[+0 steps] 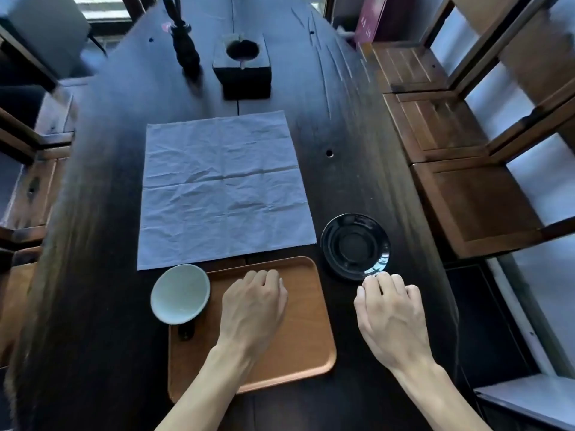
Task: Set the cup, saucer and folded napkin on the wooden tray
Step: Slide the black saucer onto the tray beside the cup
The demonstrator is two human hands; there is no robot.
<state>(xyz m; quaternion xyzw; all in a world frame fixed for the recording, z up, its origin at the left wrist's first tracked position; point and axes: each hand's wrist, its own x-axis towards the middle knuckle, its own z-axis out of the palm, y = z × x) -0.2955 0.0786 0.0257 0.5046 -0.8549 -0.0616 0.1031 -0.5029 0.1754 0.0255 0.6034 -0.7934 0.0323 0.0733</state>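
A wooden tray lies on the dark table in front of me. A pale cup with a dark handle stands at the tray's far left corner. My left hand rests palm down over the tray, fingers curled, holding nothing. A glossy black saucer sits on the table just right of the tray. My right hand hovers at the saucer's near rim, fingertips touching or nearly touching it, fingers slightly apart. A white napkin lies spread flat and unfolded beyond the tray.
A dark square block with a round hollow and a black folded umbrella stand at the table's far end. Wooden chairs line the right side, with more seats on the left.
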